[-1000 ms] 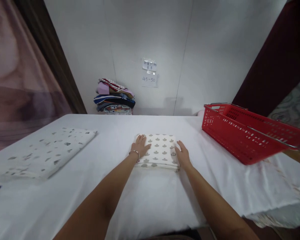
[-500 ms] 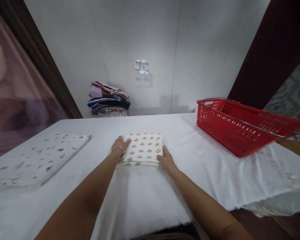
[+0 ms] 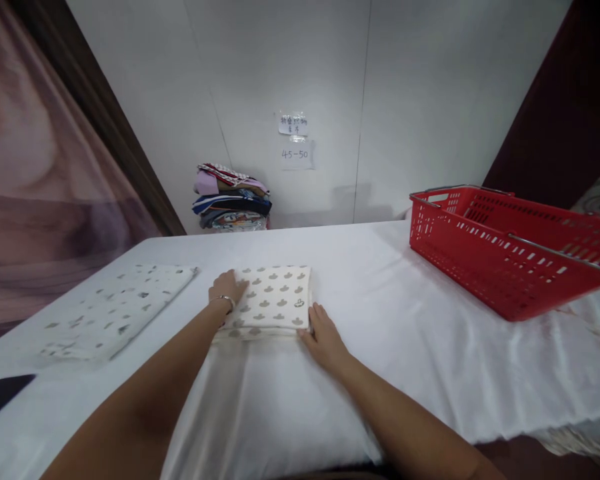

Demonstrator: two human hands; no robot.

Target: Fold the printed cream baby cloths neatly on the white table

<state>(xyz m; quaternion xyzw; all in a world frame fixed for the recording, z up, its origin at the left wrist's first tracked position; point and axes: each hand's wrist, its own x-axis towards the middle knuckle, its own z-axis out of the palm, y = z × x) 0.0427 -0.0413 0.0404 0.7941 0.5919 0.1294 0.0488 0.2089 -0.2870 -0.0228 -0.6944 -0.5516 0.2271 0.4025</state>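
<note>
A white folded cloth with a grey repeating print lies in the middle of the white-covered table, its layers showing along the front edge. My left hand, with a bracelet at the wrist, grips its left side; some of those fingers are hidden. Against the right side, near the front corner, is my right hand, fingers along the edge and thumb at the front. Farther left, a second white cloth with small scattered prints is spread flat, touched by neither hand.
A red plastic basket with metal handles stands on the right of the table. Folded fabrics are piled by the wall. A dark flat object lies at the left front. Curtains hang at both sides.
The folded cloth has shifted left on the table, with both hands moving along at its sides. The view has turned a little left, bringing more of the dark flat object into sight.
</note>
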